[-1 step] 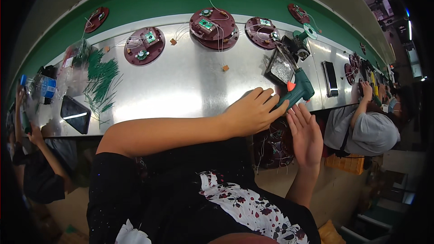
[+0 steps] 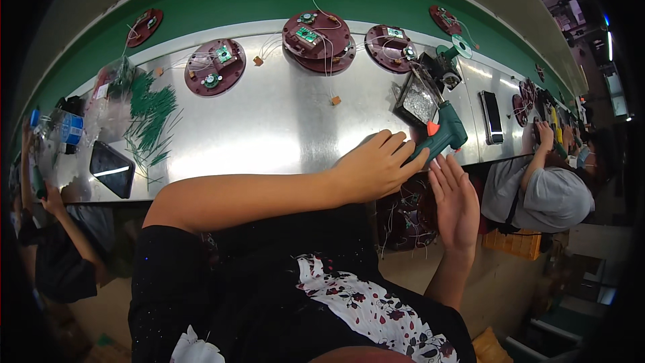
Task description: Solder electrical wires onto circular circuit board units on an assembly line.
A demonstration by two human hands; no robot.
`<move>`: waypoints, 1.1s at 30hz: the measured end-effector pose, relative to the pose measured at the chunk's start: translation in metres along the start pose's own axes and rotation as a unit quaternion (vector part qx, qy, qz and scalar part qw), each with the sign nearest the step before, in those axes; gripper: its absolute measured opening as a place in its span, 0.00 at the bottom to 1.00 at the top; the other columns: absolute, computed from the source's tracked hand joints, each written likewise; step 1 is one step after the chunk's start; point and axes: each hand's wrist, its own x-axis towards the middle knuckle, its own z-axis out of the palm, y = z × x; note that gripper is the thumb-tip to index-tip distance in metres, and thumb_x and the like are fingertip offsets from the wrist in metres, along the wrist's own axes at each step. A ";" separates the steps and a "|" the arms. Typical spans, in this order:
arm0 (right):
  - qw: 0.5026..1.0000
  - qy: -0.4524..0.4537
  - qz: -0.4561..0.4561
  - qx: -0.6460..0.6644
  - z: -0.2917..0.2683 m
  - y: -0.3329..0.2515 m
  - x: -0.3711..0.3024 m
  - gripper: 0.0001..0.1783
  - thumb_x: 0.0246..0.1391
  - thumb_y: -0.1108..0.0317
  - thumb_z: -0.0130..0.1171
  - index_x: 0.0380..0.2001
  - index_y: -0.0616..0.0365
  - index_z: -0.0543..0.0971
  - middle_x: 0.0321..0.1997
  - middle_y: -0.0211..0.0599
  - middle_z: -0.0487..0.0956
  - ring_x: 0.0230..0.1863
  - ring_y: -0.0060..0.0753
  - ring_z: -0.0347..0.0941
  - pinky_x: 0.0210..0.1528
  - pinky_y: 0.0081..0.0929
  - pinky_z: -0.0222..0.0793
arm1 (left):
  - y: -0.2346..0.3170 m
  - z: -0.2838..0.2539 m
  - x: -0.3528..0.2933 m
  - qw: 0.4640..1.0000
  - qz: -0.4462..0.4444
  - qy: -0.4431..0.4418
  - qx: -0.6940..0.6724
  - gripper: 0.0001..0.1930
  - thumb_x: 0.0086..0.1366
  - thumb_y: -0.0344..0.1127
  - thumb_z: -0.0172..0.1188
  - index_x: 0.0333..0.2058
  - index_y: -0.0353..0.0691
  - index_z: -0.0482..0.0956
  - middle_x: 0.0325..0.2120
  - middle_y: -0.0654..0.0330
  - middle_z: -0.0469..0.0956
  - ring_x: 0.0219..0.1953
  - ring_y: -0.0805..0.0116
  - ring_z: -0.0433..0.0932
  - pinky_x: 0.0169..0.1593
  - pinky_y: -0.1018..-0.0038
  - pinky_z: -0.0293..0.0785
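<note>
My left hand (image 2: 377,167) reaches across in front of me, its back upward. Its fingers and thumb close around the end of the handle of a green soldering gun (image 2: 447,129) with an orange trigger. The gun's front end points away from me, toward a dark stand (image 2: 418,99) with a grey, rough-looking surface. Just beneath the handle is my right hand (image 2: 458,212), palm turned up and fingers extended, holding nothing. Its fingertips come close to the gun; whether they touch it I cannot tell.
Maroon round plates with small circuit boards and wires (image 2: 215,67) line the back of the metal table (image 2: 242,134). Green wires (image 2: 151,111), a dark phone (image 2: 113,169) and a bottle (image 2: 70,128) lie left. Another phone (image 2: 491,117) lies right. Co-workers sit at both sides.
My right hand has turned slightly, and its fingers sit a little closer together. The left hand and the soldering gun have stayed in place.
</note>
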 end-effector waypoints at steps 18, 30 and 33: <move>0.986 0.064 -0.064 -0.141 0.008 0.017 -0.017 0.32 0.72 0.61 0.45 0.68 0.75 0.58 0.72 0.60 0.60 0.73 0.50 0.59 0.73 0.44 0.57 | 0.007 -0.007 -0.005 1.000 0.011 -0.020 -0.009 0.34 0.60 0.46 0.65 0.61 0.37 0.68 0.44 0.54 0.74 0.48 0.56 0.72 0.52 0.64 0.67; 0.926 0.020 -0.143 -0.349 0.045 -0.015 0.009 0.12 0.68 0.67 0.52 0.47 0.65 0.73 0.40 0.34 0.76 0.35 0.18 0.69 0.41 0.17 0.68 | -0.057 -0.076 0.006 0.798 -0.209 0.104 -0.555 0.11 0.71 0.28 0.50 0.45 0.32 0.80 0.35 0.59 0.81 0.40 0.72 0.77 0.45 0.74 0.73; 0.881 -0.057 -0.332 -0.332 0.124 -0.035 0.041 0.13 0.66 0.68 0.53 0.48 0.66 0.73 0.40 0.34 0.76 0.35 0.18 0.69 0.42 0.18 0.68 | -0.081 -0.143 0.021 0.773 -0.211 0.246 -0.545 0.13 0.72 0.26 0.46 0.44 0.32 0.80 0.32 0.61 0.80 0.35 0.75 0.76 0.41 0.78 0.73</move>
